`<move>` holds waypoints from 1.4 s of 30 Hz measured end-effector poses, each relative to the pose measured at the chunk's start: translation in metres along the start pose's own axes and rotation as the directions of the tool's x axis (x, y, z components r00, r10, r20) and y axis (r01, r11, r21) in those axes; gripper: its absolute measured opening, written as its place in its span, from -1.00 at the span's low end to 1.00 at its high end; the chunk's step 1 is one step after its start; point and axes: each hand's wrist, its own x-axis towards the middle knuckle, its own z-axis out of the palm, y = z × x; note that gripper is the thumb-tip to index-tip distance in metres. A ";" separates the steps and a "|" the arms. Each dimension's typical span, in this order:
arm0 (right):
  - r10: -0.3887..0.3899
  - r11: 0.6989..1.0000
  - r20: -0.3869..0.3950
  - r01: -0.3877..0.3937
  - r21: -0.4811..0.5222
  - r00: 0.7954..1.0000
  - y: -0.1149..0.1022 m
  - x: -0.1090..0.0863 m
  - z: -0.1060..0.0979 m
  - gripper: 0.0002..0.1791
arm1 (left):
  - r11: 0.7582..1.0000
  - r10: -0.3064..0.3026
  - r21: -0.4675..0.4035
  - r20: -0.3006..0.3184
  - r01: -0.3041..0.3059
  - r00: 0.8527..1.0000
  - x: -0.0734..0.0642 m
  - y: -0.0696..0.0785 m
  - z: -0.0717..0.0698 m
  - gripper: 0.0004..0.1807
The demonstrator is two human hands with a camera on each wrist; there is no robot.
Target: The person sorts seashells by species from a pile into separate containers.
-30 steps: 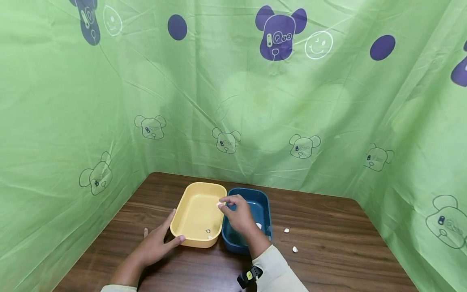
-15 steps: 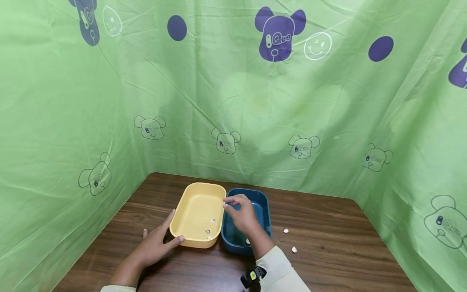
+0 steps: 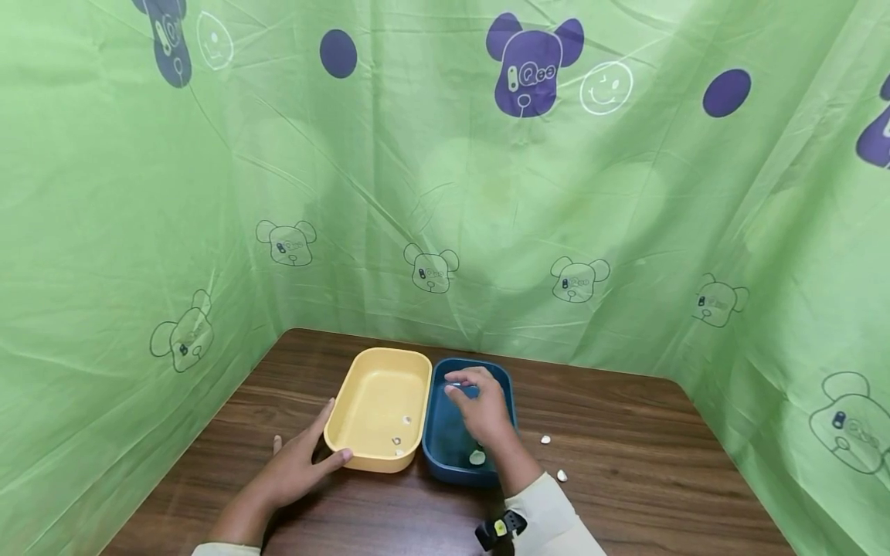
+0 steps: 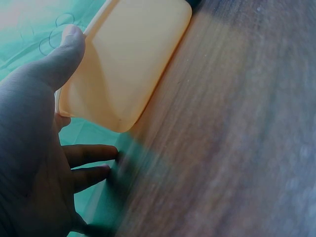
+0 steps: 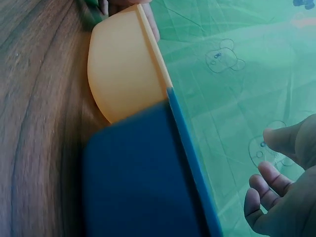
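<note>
My left hand (image 3: 295, 467) holds the near left corner of a yellow plastic tray (image 3: 375, 465), thumb on its near rim and index finger along its left side. Several small pieces lie on its floor, among them a whitish one (image 3: 406, 419) and a small ring-like one (image 3: 396, 441). Against its right side stands a dark blue tray (image 3: 452, 472). Over that hangs my right hand (image 3: 483, 409), thumb and index finger apart with nothing between them. A pale, shell-like piece (image 3: 477, 457) shows near the blue tray's front; the hand and forearm hide part of the inside.
Two small white pieces, one (image 3: 545, 439) farther back and one (image 3: 562, 476) nearer, lie on the brown wooden table (image 3: 626, 448) right of the blue tray. A green patterned curtain (image 3: 514, 309) encloses the table at the back and sides.
The right hand has let go of a small white piece, which now lies in the yellow tray, and has moved right over the blue tray. The left hand has stayed put.
</note>
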 end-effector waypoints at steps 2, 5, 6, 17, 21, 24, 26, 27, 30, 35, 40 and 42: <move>-0.011 1.000 -0.026 0.011 0.011 1.000 0.002 -0.001 -0.006 -0.83 | 1.000 0.001 -0.001 -0.001 -0.001 1.000 0.000 0.000 0.000 0.14; -0.006 1.000 -0.052 0.007 0.020 0.999 0.007 -0.002 -0.016 -0.82 | 1.000 -0.001 0.001 0.003 0.001 1.000 0.001 0.001 0.000 0.14; -0.001 1.000 -0.059 0.002 0.022 0.998 0.009 -0.003 -0.020 -0.82 | 1.000 -0.001 0.002 0.007 0.001 1.000 0.000 0.002 0.000 0.14; 0.043 0.998 -0.141 -0.036 0.046 0.989 0.028 -0.006 -0.051 -0.84 | 1.000 0.005 0.012 0.007 -0.005 1.000 -0.001 0.004 -0.001 0.13; 0.076 0.995 -0.154 -0.067 0.068 0.985 0.032 -0.009 -0.061 -0.83 | 1.000 0.011 0.003 -0.005 -0.011 1.000 0.000 0.002 0.000 0.13; 0.081 0.996 -0.177 -0.073 0.053 0.981 0.036 -0.012 -0.070 -0.83 | 1.000 0.014 -0.001 -0.008 -0.014 1.000 0.000 0.002 0.001 0.12; 0.089 0.996 -0.195 -0.084 0.036 0.977 0.040 -0.014 -0.077 -0.83 | 1.000 0.014 0.001 -0.003 -0.014 1.000 0.000 0.002 0.001 0.12; 0.095 0.995 -0.204 -0.092 0.024 0.974 0.042 -0.016 -0.080 -0.82 | 1.000 0.013 0.002 0.000 -0.013 1.000 0.000 0.002 0.001 0.12; 0.112 0.994 -0.219 -0.111 0.013 0.969 0.046 -0.020 -0.089 -0.81 | 1.000 0.013 0.005 0.009 -0.013 1.000 -0.001 0.003 0.001 0.13; 0.142 0.990 -0.187 -0.143 0.005 0.972 0.055 -0.028 -0.101 -0.80 | 1.000 0.003 0.000 0.018 -0.003 1.000 -0.001 0.006 -0.001 0.13; 0.148 0.988 -0.160 -0.154 -0.029 0.976 0.066 -0.040 -0.112 -0.79 | 1.000 -0.015 -0.007 0.036 0.015 0.999 -0.002 0.007 -0.004 0.14; 0.150 0.988 -0.154 -0.156 -0.024 0.977 0.071 -0.045 -0.117 -0.77 | 1.000 -0.013 -0.004 0.033 0.013 0.999 -0.002 0.007 -0.004 0.15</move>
